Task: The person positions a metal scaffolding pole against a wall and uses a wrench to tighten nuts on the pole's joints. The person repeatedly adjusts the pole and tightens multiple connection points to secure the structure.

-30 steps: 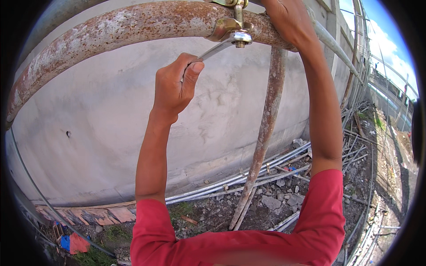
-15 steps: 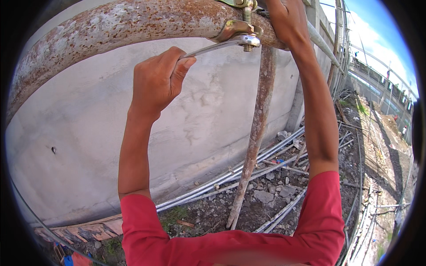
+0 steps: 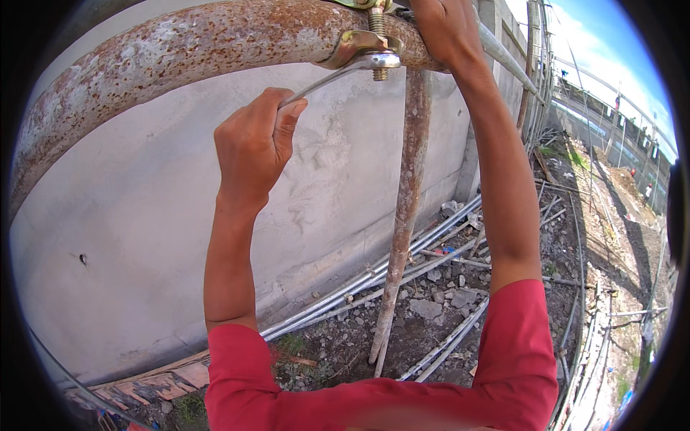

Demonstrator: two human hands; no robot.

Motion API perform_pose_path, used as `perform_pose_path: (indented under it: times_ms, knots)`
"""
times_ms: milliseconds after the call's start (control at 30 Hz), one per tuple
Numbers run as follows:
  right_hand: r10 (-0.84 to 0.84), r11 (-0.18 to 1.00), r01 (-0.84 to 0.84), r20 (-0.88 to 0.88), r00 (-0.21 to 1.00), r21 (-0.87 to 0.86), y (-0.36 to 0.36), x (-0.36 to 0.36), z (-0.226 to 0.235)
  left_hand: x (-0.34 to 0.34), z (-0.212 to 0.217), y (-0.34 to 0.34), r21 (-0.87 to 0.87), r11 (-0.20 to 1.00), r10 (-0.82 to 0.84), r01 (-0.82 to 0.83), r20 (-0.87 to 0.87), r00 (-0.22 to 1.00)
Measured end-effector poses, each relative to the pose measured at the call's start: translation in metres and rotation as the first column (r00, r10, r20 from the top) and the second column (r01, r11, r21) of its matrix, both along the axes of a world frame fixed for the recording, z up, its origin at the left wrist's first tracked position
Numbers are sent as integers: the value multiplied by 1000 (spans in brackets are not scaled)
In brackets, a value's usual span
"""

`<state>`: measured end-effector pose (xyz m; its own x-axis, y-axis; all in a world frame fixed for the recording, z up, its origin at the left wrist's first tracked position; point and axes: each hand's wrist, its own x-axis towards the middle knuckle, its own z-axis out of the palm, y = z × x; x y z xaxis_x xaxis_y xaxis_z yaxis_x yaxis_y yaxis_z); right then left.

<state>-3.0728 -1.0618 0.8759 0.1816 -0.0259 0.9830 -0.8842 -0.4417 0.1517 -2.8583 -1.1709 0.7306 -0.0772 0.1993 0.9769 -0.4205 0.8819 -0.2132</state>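
My left hand [image 3: 253,147] is closed around the handle of a steel wrench [image 3: 327,77], thumb along the shaft. The wrench's ring end sits round the nut [image 3: 381,60] on a threaded bolt [image 3: 379,74]. That bolt belongs to a brass-coloured scaffold clamp [image 3: 351,47] fitted on a thick rusty pipe [image 3: 208,36], which crosses the top of the view. Just right of the clamp, my right hand [image 3: 447,32] grips the same pipe; its fingertips are hidden behind the pipe and the upper edge.
A rusty upright pole [image 3: 408,187] stands under the clamp, before a grey concrete wall [image 3: 144,215]. Metal pipes [image 3: 345,302] lie along the wall's foot among rubble [image 3: 427,309]. Planks [image 3: 154,381] lie at lower left. More poles and sunlit ground extend to the right.
My left hand has swung the wrench handle slightly downward, with the ring end still on the nut. My right hand stays on the pipe. The whole view has shifted a little.
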Motion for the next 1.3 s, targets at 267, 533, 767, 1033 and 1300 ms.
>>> perform_pose_path:
  times_ms: [267,533,767,1033,1300]
  knots:
    - [55,992,-57,-21,998,-114,-1,2,-1,63,31,217,-245,240,963,-939,185,198]
    - [38,972,-52,-66,997,-230,-8,-3,-1,8,59,287,-407,-199,933,-891,198,-299]
    - [146,951,-160,-69,987,-266,-10,-5,0,64,52,198,-184,420,902,-889,193,386]
    - [114,952,-131,-77,990,-278,-11,-4,-1,-62,-13,12,325,885,-312,333,-116,943]
    - [240,969,-246,-268,933,14,3,-32,13,-196,-18,81,181,-98,-923,979,-385,-21]
